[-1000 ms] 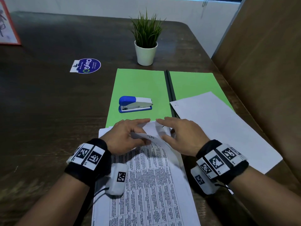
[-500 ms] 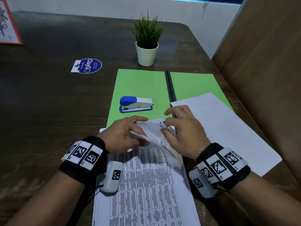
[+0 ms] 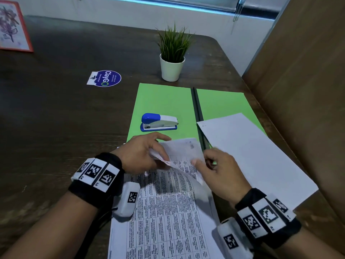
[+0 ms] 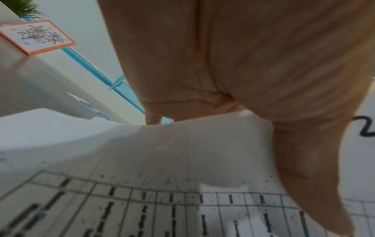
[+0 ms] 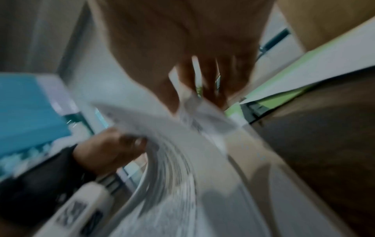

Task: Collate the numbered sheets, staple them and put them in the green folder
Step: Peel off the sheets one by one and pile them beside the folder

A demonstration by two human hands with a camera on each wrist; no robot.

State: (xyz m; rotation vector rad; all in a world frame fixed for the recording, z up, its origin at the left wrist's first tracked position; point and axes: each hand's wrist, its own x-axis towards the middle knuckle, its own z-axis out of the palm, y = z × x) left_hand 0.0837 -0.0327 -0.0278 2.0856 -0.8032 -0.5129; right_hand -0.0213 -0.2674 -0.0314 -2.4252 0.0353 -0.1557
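A stack of printed numbered sheets (image 3: 168,212) lies on the table in front of me. My left hand (image 3: 160,146) grips the far left corner of the raised sheets, whose bent edges (image 5: 162,154) fan out. In the left wrist view a handwritten 2 (image 4: 365,126) shows on one sheet. My right hand (image 3: 199,161) pinches the right edge of the top sheet (image 3: 183,152) and holds its far end curled up off the stack. The green folder (image 3: 164,101) lies open beyond the hands. A blue and white stapler (image 3: 158,122) sits on its left half.
A blank white sheet (image 3: 252,156) lies across the folder's right half and the table. A potted plant (image 3: 172,53) stands behind the folder, with a round blue sticker (image 3: 106,78) to its left. A wooden partition (image 3: 298,90) walls the right side. A framed picture (image 3: 13,27) lies far left.
My right hand reached to the far edge of the top sheet, then drew back toward me, lifting and curling that sheet. My left hand stayed at the left corner, holding the sheets.
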